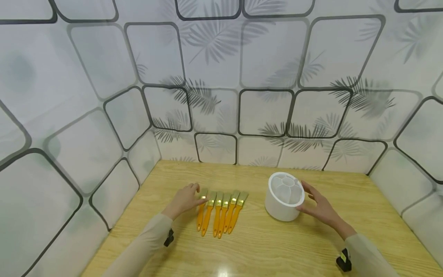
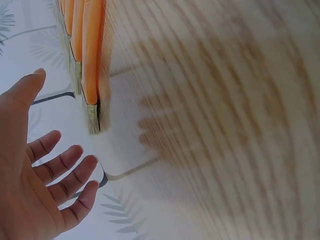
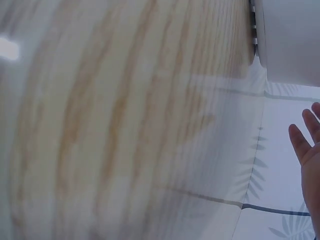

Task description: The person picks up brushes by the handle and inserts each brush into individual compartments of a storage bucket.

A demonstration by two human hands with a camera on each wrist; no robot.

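Observation:
Several paintbrushes (image 1: 222, 213) with orange handles and pale bristles lie side by side on the table, bristles toward the back wall. My left hand (image 1: 185, 198) hovers at the bristle end of the leftmost brush. In the left wrist view, that hand (image 2: 47, 170) has loosely bent, spread fingers with nothing in them, apart from the brushes (image 2: 91, 55). To the right stands a round white container (image 1: 282, 207) with divided compartments in its top. My right hand (image 1: 320, 207) is at its right side, fingers spread; whether it touches the wall cannot be told.
The light wooden table (image 1: 256, 250) meets a patterned wall covering (image 1: 214, 115) at the back and on both sides. A strip of table separates the brushes from the container. Dark wrist devices (image 1: 169, 237) sit at both sleeves.

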